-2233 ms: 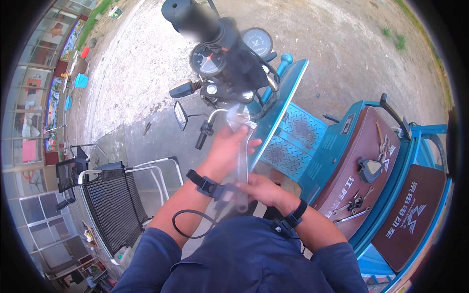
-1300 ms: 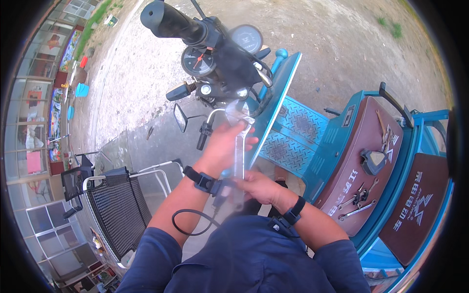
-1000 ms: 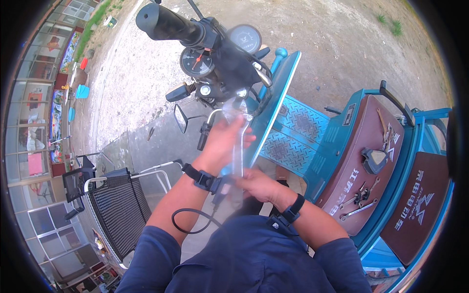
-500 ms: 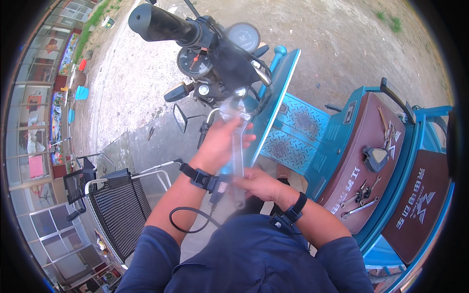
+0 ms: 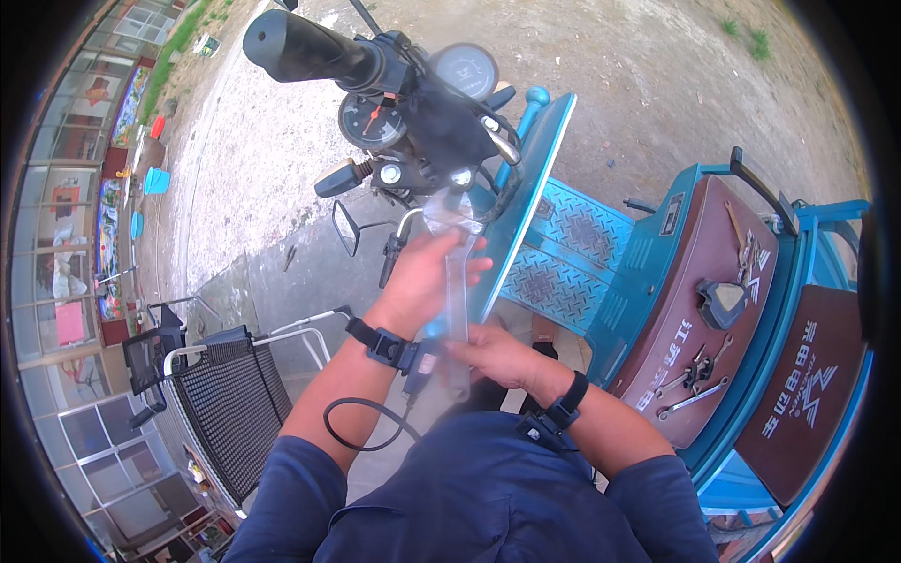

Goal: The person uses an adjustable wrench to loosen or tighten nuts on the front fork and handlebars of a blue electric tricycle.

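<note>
A large silver adjustable wrench (image 5: 456, 296) stands roughly upright in front of my body, its wide head up by the handlebar and its outline blurred and partly see-through. My left hand (image 5: 422, 277) closes around the handle just below the head, fingertips showing on its right side. Lower down, my right hand (image 5: 507, 357) pinches the handle near its end, with thumb and fingers on it. Beyond the wrench head sits the handlebar area of a blue electric tricycle, with a round gauge (image 5: 372, 120) and a black grip (image 5: 310, 47).
On the maroon seat (image 5: 648, 366) at right lie a combination wrench (image 5: 693, 399), a grey-black block (image 5: 721, 305) and a long-handled tool (image 5: 739, 230). A ridged blue footboard (image 5: 563, 253) is between seat and front panel. A black mesh chair (image 5: 230, 403) stands at left.
Almost nothing differs. Both hands keep their hold on the wrench, and the view has shifted very slightly.
</note>
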### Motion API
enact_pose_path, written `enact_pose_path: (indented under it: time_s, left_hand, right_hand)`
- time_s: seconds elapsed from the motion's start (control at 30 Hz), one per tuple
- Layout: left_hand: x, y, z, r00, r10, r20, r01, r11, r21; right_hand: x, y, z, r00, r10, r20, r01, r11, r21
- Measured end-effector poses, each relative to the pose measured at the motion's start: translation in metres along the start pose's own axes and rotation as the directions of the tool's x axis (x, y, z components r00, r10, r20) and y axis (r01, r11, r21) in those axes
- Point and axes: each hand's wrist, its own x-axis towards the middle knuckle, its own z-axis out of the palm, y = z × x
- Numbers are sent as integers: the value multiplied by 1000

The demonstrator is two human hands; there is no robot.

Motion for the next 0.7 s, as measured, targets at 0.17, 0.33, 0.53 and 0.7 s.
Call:
enact_pose_path:
  time_s: [0.17,0.33,0.53,0.7]
  left_hand:
    - [1,-2,4,993,28,-112,-15,992,122]
    - [-1,0,3,998,-4,-64,8,998,56]
    - [0,-5,-2,999,30,23,-30,1000,-7]
    - [-3,-19,5,966,257,-7,-244,925,291]
  right_hand:
    - [1,-1,1,1000,-11,18,11,1000,17]
    - [0,-2,-2,1000,-4,-6,4,1000,-23]
    - [-2,-1,0,1000,-10,-14,10,1000,-22]
    - [-2,0,4,987,-80,-141,44,970,-238]
